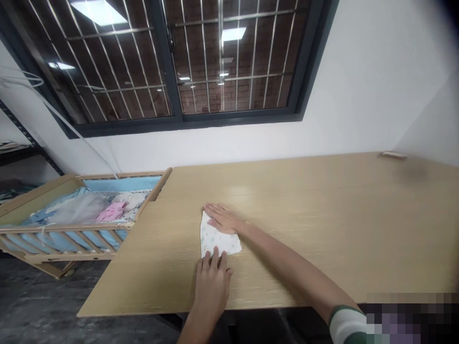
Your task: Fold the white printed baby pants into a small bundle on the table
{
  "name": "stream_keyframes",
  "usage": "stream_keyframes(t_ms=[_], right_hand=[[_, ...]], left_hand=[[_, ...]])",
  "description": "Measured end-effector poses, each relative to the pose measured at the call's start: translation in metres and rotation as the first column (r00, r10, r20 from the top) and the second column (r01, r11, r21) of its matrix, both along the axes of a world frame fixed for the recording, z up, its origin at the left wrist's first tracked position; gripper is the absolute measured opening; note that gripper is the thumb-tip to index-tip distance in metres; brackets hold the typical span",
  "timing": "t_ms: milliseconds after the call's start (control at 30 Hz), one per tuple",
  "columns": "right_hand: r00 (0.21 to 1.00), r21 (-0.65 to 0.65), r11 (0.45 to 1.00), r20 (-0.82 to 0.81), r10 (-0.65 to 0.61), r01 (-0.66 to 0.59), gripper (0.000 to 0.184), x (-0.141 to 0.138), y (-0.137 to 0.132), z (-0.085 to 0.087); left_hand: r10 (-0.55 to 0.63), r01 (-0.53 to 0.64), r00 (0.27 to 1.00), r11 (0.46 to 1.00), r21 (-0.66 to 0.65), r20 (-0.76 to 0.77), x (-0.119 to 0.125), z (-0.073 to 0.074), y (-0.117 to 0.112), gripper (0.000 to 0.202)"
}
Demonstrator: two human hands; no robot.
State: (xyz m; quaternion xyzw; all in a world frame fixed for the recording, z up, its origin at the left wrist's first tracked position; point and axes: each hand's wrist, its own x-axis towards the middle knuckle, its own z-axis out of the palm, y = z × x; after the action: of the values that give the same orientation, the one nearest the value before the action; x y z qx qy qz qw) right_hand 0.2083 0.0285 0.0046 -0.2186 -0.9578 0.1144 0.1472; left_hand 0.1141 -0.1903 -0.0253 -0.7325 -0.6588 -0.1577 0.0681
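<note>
A white cloth (217,240) with a small, faint green print lies flat on the light wooden table (304,229). My right hand (223,220) rests palm down across its far edge, fingers stretched out toward the left. At the near edge of the cloth is my left hand (213,277), back upward, with its fingers extended and the fingertips touching the fabric. Neither hand is closed around the cloth. Part of its far side is hidden under my right hand.
Left of the table stands a wooden crib (107,233) with blue lining, holding a pink cloth (112,211) and bundled bedding. A barred window (179,122) is in the wall behind. A small flat object (393,155) lies at the table's far right corner.
</note>
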Motion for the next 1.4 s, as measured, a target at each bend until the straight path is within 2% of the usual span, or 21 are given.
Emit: stream_keyframes(t_ms=[133,267,400,467,533,633,733,833,900,967,1100,1200,1300,1400], right_hand=[[0.985,-0.016,0.993,-0.124,-0.119,0.118,0.047,0.021,-0.028,0.023],[0.996,-0.151,0.986,-0.038,-0.08,0.074,0.037,0.05,-0.062,0.043],[0.995,-0.161,0.986,0.088,-0.038,0.052,0.049,0.074,-0.093,0.043],[0.993,-0.128,0.99,0.104,-0.05,0.063,0.039,0.08,-0.104,0.038],[0.991,-0.114,0.986,0.068,-0.116,0.123,0.026,0.081,-0.109,0.034],[0.978,-0.21,0.956,-0.003,-0.209,0.204,0.028,0.076,-0.101,0.033],[0.964,-0.309,0.927,-0.085,-0.25,0.213,0.028,0.067,-0.077,0.037],[0.931,-0.304,0.907,-0.129,-0.342,0.291,0.021,0.054,-0.045,0.038],[0.888,-0.311,0.873,-0.152,-0.435,0.375,0.018,0.045,-0.025,0.034],[0.829,-0.339,0.828,-0.191,-0.526,0.447,0.023,0.037,-0.01,0.026],[0.73,-0.391,0.759,-0.259,-0.633,0.52,0.032,0.027,0.006,-0.003],[0.707,-0.403,0.752,-0.288,-0.646,0.522,0.033,0.027,0.011,-0.02],[0.695,-0.365,0.773,-0.346,-0.63,0.519,0.037,0.027,0.01,-0.022],[0.688,-0.204,0.806,-0.431,-0.584,0.556,0.045,0.024,0.001,-0.012]], left_hand=[[-0.119,0.128,0.986,0.99,-0.067,0.113,-0.04,0.01,0.013,0.037],[-0.151,0.162,0.98,0.983,-0.083,0.127,-0.067,0.015,0.023,0.03],[-0.128,0.142,0.978,0.987,-0.074,0.162,-0.069,0.017,0.03,0.033],[-0.102,0.119,0.971,0.991,-0.066,0.217,-0.069,0.02,0.031,0.036],[-0.106,0.133,0.954,0.988,-0.078,0.279,-0.073,0.024,0.031,0.033],[-0.128,0.176,0.926,0.979,-0.107,0.355,-0.082,0.033,0.034,0.023],[-0.096,0.155,0.897,0.983,-0.103,0.432,-0.092,0.047,0.05,0.025],[-0.021,0.091,0.897,0.986,-0.137,0.442,-0.098,0.065,0.082,0.03],[0.023,0.052,0.914,0.983,-0.174,0.406,-0.1,0.075,0.107,0.028],[0.069,0.002,0.93,0.981,-0.193,0.361,-0.099,0.08,0.131,0.026],[0.174,-0.122,0.951,0.97,-0.209,0.254,-0.092,0.072,0.159,0.024],[0.203,-0.162,0.959,0.965,-0.205,0.196,-0.085,0.06,0.164,0.022],[0.209,-0.182,0.963,0.971,-0.156,0.173,-0.078,0.052,0.16,0.028],[0.186,-0.179,0.966,0.982,-0.055,0.179,-0.066,0.047,0.154,0.042]])
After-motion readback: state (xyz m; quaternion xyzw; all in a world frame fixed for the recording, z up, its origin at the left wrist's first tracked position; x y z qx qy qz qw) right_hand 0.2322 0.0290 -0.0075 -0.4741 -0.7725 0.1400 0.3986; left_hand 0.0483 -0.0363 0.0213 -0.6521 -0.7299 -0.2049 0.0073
